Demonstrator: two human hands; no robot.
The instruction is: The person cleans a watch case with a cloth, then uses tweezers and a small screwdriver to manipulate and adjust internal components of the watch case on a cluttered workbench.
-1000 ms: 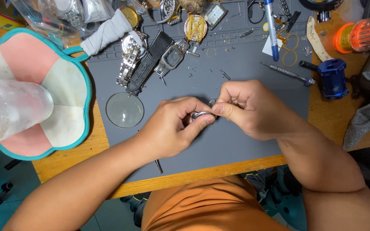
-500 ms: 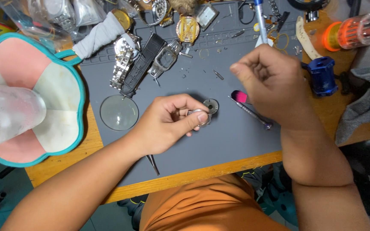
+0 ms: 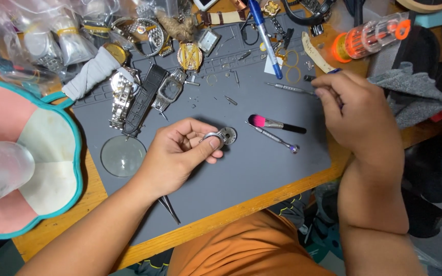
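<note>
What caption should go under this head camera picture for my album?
Left hand pinches a round watch case over a grey mat; right hand reaches toward a thin tool.

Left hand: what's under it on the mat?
Tweezers poke out from beneath the left hand, tips toward the grey mat edge. Their upper part is covered. The hand holds a round watch case.

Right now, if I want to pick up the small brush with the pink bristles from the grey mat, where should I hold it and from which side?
Grip the pink-tipped brush by its black handle, near the middle, coming from above. It lies flat on the grey mat, bristles toward the left hand, with free mat above it. A thin metal tool lies close below, so pinch carefully.
</note>
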